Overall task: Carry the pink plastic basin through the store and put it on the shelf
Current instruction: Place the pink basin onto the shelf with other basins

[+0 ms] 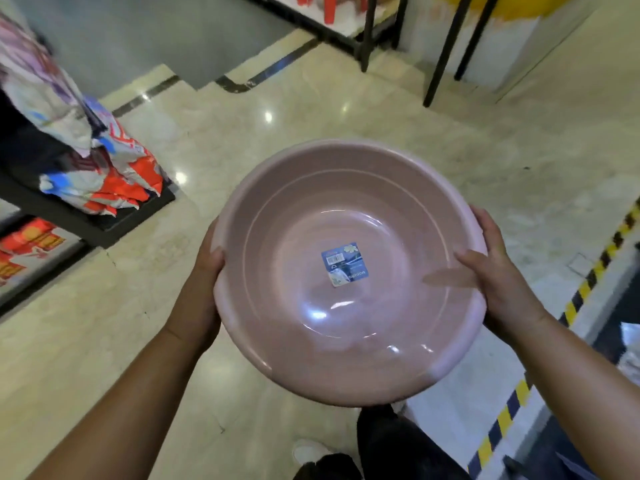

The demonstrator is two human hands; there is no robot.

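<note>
Hands on opposite sides carry a pink plastic basin [346,327] in mid-air above the floor, in the centre of the frame, touching no shelf. We look straight down into its round, shallow bowl, where a small blue label [344,264] is stuck to the bottom.

The left hand [204,282] grips the left rim with its thumb hooked over the edge. The right hand [502,271] grips the right rim the same way, thumb lying inside the wall. The other fingers of both hands are hidden under the basin, so we cannot tell how they lie. We judge that this matched hold on both sides suits a wide, light, slippery thing: it holds the basin level and stops it swinging during the walk.

Below it spreads a glossy cream marble floor [346,116] with dark inlaid strips. At the left of the frame a low dark display rack [104,223] holds orange, blue and white packaged goods [114,181]. At the top of the frame stand the black metal legs [367,32] of shelving, with red plastic items [318,5] on it. Down the right side runs a yellow and black hazard stripe [588,282], perhaps marking a step or ledge. At the bottom we see a dark trouser leg [398,445] and a white shoe [308,452].

We judge the carrying only partly done. The rack on the left and the striped edge on the right narrow the way.
</note>
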